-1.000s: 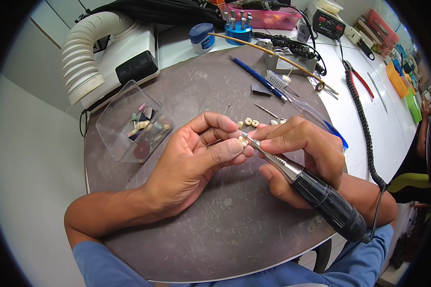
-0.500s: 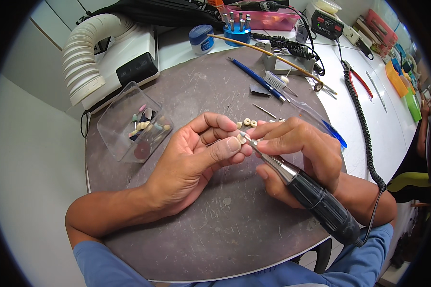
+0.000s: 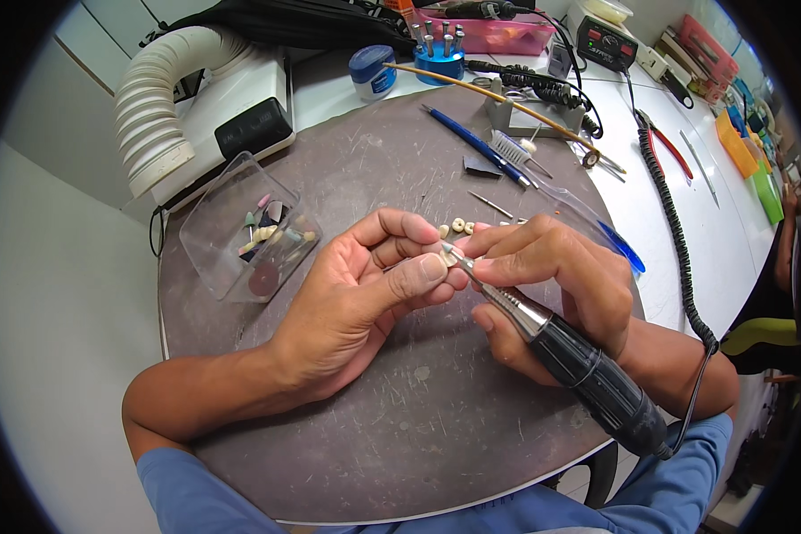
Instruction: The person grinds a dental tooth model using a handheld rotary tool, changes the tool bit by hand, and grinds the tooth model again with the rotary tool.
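My left hand (image 3: 365, 294) pinches a tiny pale tooth-like piece (image 3: 446, 258) between thumb and fingertips over the round grey work mat (image 3: 400, 418). My right hand (image 3: 552, 285) grips a rotary handpiece (image 3: 578, 365) with a silver nose and black body, held like a pen. Its bur tip touches the small piece. A few more small pale pieces (image 3: 458, 226) lie on the mat just beyond my fingers.
A clear plastic box (image 3: 240, 236) with coloured polishing bits sits at the left. A white ribbed suction hose (image 3: 160, 107) lies behind it. A blue pen (image 3: 472, 142), a small brush (image 3: 512, 151), a blue bur stand (image 3: 440, 58), a jar (image 3: 372, 71) and a black coiled cable (image 3: 676, 240) lie further back and right.
Both hands stay together on the small piece. The handpiece has shifted only slightly.
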Demonstrator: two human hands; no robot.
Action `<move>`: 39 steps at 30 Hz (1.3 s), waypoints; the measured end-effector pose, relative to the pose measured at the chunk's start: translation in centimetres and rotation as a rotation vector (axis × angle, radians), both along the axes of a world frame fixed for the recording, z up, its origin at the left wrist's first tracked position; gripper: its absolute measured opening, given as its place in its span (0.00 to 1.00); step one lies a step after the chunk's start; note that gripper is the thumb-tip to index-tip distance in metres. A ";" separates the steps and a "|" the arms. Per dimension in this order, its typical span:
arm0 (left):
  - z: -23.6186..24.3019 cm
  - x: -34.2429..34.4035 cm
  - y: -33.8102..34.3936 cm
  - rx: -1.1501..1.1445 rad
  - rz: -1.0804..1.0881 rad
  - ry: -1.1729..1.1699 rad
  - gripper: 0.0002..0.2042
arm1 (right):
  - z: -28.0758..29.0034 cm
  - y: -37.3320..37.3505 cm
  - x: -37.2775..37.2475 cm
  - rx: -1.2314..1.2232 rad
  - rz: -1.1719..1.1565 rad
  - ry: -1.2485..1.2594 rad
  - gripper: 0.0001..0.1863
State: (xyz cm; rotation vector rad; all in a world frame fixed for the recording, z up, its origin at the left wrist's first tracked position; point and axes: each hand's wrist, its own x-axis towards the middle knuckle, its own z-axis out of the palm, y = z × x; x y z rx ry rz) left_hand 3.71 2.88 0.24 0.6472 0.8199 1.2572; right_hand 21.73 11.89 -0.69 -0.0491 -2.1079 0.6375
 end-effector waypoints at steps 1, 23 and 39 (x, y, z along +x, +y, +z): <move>0.0 0.0 0.0 -0.004 0.004 -0.003 0.13 | 0.1 -0.1 -0.1 -0.023 -0.032 0.020 0.12; 0.0 0.0 0.0 -0.006 0.021 0.042 0.12 | -0.1 0.5 0.6 -0.021 0.022 -0.031 0.14; -1.3 -0.5 -0.1 0.148 0.041 0.055 0.08 | 0.3 0.1 0.7 0.080 0.135 -0.128 0.14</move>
